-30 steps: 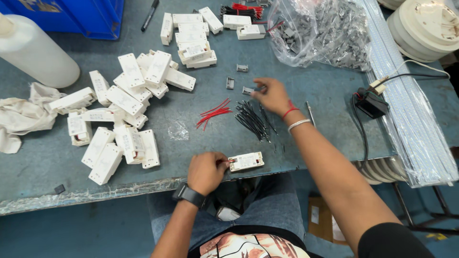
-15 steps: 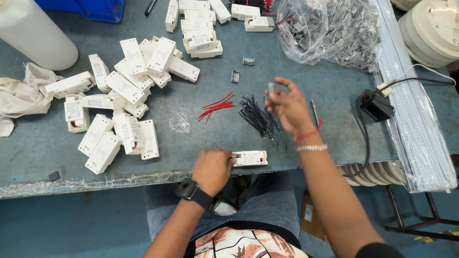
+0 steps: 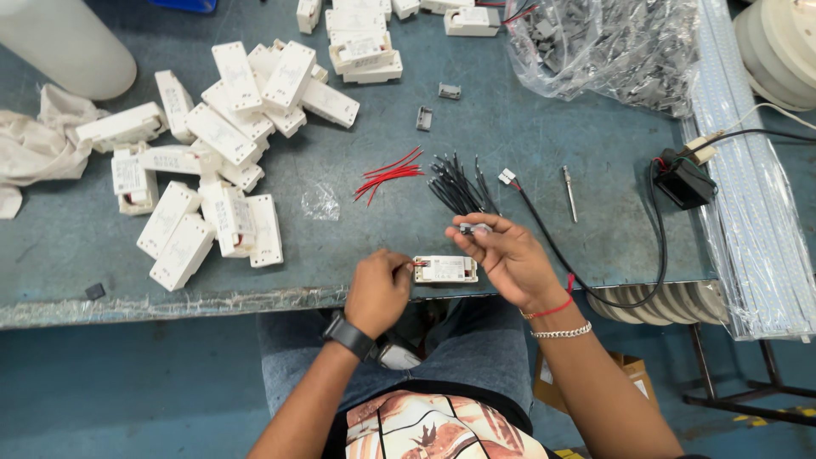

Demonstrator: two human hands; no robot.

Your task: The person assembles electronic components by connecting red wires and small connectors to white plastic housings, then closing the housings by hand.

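White plastic module (image 3: 445, 269) lying flat at the near edge of the grey-green bench (image 3: 510, 136), just in front of my lap. My left hand (image 3: 378, 291) is closing on its left end, fingertips pinching at a short red lead there, probably to keep the little box from sliding while the other end gets worked. My right hand (image 3: 503, 253) is hovering just above and to the right of the module, fingers curled around a small grey clip (image 3: 473, 228); grip is closed on it, held up near eye line, likely so I can check its orientation.

Loose black wires (image 3: 455, 187) are fanning out just beyond my right hand, and a bundle of red wires (image 3: 389, 176) is sitting to their left, both within easy reach. Two more small grey parts (image 3: 435, 104) are resting further back on the bench. A heap of white modules (image 3: 212, 153) is piling up on the left side, well apart from the one in hand. A clear bag of grey parts (image 3: 612, 47) is sitting at the far right, beside long clear-wrapped strips (image 3: 748, 195). A crumpled cloth (image 3: 34, 153) is lying at the far left.
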